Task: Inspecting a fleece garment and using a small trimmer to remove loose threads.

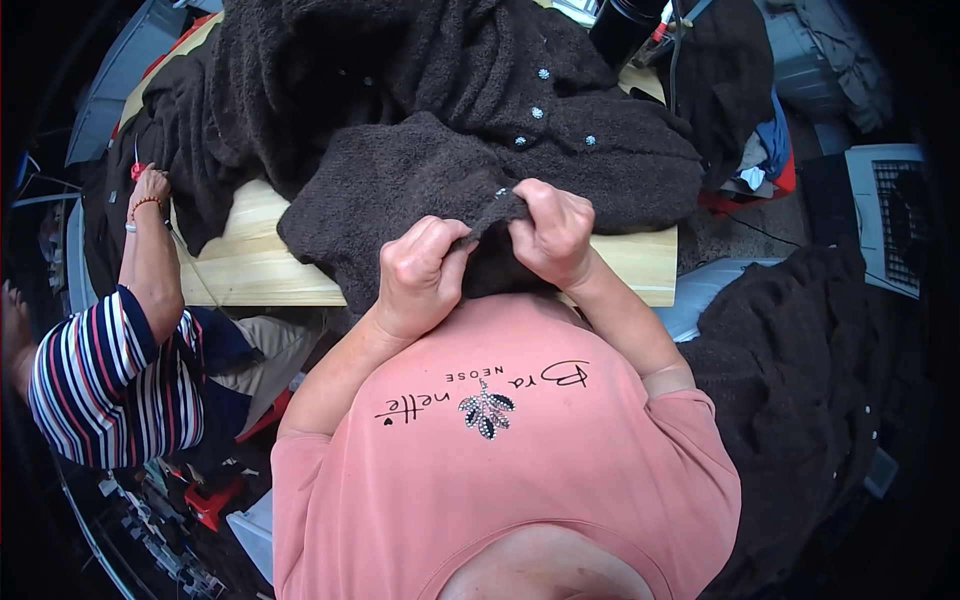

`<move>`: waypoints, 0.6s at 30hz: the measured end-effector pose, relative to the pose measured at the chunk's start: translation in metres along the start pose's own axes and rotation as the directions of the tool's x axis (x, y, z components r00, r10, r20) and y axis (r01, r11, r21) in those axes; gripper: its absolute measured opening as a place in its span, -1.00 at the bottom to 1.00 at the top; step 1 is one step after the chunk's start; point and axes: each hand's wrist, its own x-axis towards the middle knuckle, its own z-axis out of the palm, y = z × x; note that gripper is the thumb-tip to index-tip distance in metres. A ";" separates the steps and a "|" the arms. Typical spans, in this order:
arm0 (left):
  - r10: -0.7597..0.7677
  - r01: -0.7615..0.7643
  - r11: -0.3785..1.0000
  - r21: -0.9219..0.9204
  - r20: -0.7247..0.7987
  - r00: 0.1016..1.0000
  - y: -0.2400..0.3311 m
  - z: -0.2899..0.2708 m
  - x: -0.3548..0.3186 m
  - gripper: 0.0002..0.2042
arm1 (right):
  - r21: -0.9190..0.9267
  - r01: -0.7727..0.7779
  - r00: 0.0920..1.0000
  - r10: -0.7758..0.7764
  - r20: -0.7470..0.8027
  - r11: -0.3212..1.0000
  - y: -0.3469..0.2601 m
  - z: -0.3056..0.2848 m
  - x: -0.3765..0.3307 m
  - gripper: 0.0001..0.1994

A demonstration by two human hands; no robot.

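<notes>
Both my hands grip the edge of a dark brown, fuzzy knit garment (400,170) at the near side of the table. My left hand (425,270) is closed, thumb and fingers pinching the knit. A little farther and to the right, my right hand (552,230) pinches the same edge, its knuckles up. Between them the edge is raised and folded. A small shiny button (502,192) shows beside my right fingers. Most of the cloth lies flat on the table beyond my hands, and part of it hangs over the edge near my body.
More dark knitwear with shiny buttons (537,113) is heaped across the wooden table (640,265). At the left a co-worker in a striped shirt (110,380) reaches onto the pile. Dark knits (790,390) drape at the right, near a white machine with a grille (885,215).
</notes>
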 end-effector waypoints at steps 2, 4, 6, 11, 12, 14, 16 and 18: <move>-0.078 0.077 0.996 0.044 0.009 0.997 -0.005 0.000 -0.005 -0.85 | 0.009 0.020 1.000 -0.020 -0.020 1.000 -0.002 -0.007 0.000 -0.70; -0.073 0.077 0.993 0.088 -0.045 0.996 -0.013 -0.004 -0.009 -0.85 | 0.018 0.031 0.999 -0.031 -0.021 0.999 0.001 -0.010 -0.002 -0.70; -0.139 0.152 0.985 0.088 -0.141 0.980 -0.018 -0.011 -0.009 -0.83 | -0.104 0.014 0.998 -0.020 -0.057 0.994 0.006 -0.013 -0.003 -0.70; -0.678 0.513 0.521 -0.682 0.035 0.734 -0.032 -0.024 -0.013 -0.93 | -0.104 -0.015 0.999 0.019 0.040 0.994 0.014 -0.003 -0.016 -0.71; -0.698 0.493 0.398 -0.774 0.093 0.710 -0.028 -0.023 -0.010 -0.92 | -0.095 -0.018 0.997 0.025 0.073 0.995 0.014 -0.001 -0.017 -0.72; -0.711 0.459 0.268 -0.847 0.148 0.687 -0.023 -0.020 -0.007 -0.90 | -0.103 -0.059 0.983 0.076 0.164 0.993 0.012 0.001 -0.015 -0.72; -0.639 0.455 0.252 -0.854 0.206 0.741 -0.022 -0.019 -0.007 -0.92 | -0.106 -0.169 0.944 0.192 0.269 0.980 0.010 -0.001 -0.013 -0.71; -0.628 0.545 0.381 -0.747 0.223 0.746 -0.022 -0.020 -0.008 -0.93 | -0.085 -0.210 0.960 0.222 0.172 0.974 0.012 -0.007 -0.010 -0.71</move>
